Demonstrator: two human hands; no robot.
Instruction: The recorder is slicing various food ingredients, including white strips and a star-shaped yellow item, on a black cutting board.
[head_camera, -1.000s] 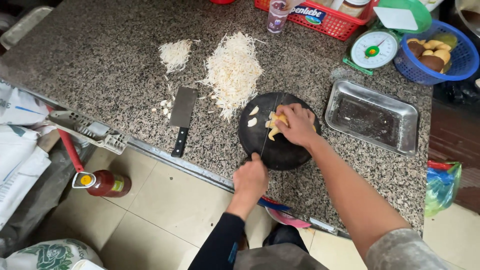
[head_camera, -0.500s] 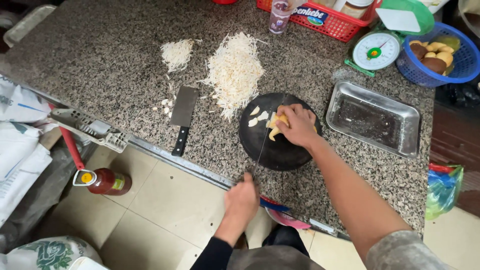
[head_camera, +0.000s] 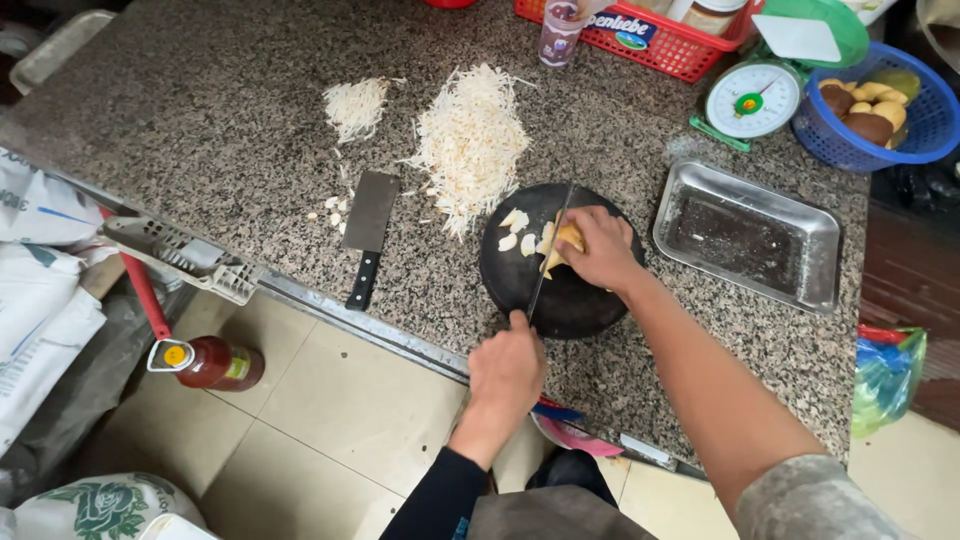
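Left hand (head_camera: 507, 375), lower centre: clenched on knife (head_camera: 548, 258) handle. Right hand (head_camera: 597, 250), centre: grasping yellow root piece (head_camera: 566, 240) on round black board (head_camera: 560, 262).

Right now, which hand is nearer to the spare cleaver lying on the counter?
Left. The left hand grips a knife at the counter edge, right of the cleaver. The right hand rests farther right on the round board.

Soft, even light, faint shadows, sharp focus, wide-angle bending at edges.
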